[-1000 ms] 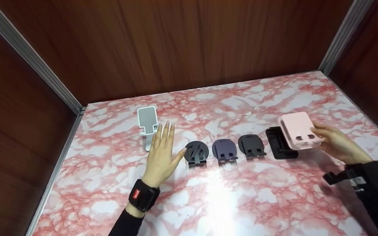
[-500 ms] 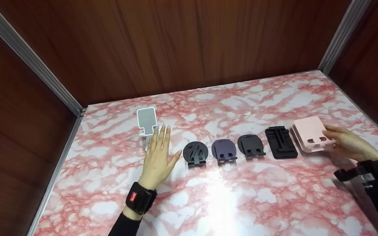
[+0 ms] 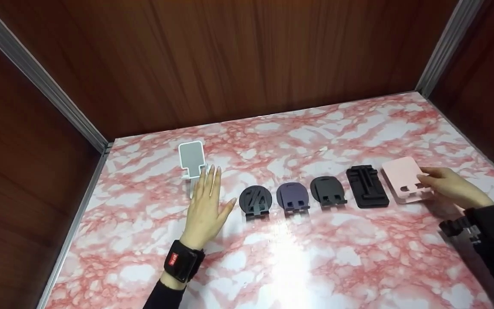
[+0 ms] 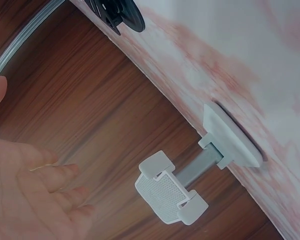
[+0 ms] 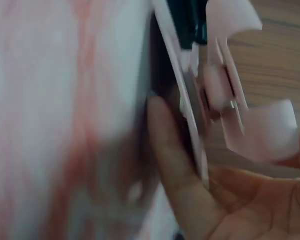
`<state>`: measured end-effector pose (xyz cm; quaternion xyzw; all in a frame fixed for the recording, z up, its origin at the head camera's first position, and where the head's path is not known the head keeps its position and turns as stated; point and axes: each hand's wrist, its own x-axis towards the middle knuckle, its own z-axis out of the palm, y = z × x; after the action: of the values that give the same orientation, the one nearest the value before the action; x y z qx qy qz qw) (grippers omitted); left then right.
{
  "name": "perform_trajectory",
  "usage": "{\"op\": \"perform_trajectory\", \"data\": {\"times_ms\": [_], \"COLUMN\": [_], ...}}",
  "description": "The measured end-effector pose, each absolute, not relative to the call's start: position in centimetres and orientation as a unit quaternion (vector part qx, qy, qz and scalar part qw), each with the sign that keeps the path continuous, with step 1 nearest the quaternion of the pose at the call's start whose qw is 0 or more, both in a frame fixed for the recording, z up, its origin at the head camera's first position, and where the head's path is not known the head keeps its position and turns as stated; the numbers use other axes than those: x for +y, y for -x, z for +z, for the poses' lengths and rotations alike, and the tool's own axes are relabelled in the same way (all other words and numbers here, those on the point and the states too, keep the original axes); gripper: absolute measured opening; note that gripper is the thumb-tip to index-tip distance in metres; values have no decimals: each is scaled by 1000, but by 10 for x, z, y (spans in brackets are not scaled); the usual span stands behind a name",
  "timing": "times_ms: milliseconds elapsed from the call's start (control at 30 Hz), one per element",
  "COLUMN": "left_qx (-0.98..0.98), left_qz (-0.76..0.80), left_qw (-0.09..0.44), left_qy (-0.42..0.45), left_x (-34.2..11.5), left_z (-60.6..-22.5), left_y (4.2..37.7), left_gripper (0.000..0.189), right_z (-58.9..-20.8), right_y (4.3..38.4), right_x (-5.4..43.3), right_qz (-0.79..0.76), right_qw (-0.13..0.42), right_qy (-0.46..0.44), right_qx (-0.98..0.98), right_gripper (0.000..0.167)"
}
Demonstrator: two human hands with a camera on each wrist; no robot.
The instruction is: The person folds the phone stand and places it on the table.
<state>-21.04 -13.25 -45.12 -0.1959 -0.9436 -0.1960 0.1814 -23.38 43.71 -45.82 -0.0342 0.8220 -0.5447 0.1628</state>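
Observation:
At the right end of a row, my right hand [image 3: 455, 186] grips a folded pink phone stand [image 3: 401, 171] by its right edge. In the right wrist view a finger reaches under the base of the pink stand [image 5: 265, 130], and that base is close over the tabletop. My left hand [image 3: 204, 210] is spread with straight fingers, palm down, and overlaps the lower part of an upright white and grey phone stand [image 3: 192, 156]. From the left wrist view, the left hand [image 4: 35, 195] is apart from the white stand [image 4: 230, 135] and holds nothing.
Between the hands lie folded stands: a round dark grey one [image 3: 255, 199], a round purple one [image 3: 292, 195], another dark round one [image 3: 327, 189] and a black rectangular one [image 3: 367, 186]. Brown wood-grain panels [image 3: 247, 64] wall the marbled table [image 3: 247, 283] at the back and sides.
My right hand has carried the pink stand rightward from over the black stand and lowered it beside that one. My left hand has shifted slightly left and down.

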Motion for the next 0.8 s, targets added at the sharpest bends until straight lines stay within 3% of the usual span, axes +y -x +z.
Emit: {"op": "perform_trajectory", "data": {"times_ms": [233, 433, 667, 800], "left_qx": [-945, -944, -940, -940], "left_qz": [-201, -202, -207, -210], "left_qw": [175, 180, 191, 191], "left_qy": [191, 189, 191, 191], "left_x": [-132, -133, -134, -135], "left_z": [-451, -451, -451, -450], "left_y": [210, 211, 210, 210], "left_gripper": [78, 78, 77, 76], "right_z": [-455, -449, -446, -445], "right_y": [230, 234, 236, 234], "right_x": [433, 423, 414, 407], "right_qz": [-405, -285, -162, -120], "right_qw": [113, 76, 53, 50], "right_qy": [58, 37, 59, 13], "right_qx": [905, 955, 984, 991], "right_gripper": [59, 42, 48, 63]}}
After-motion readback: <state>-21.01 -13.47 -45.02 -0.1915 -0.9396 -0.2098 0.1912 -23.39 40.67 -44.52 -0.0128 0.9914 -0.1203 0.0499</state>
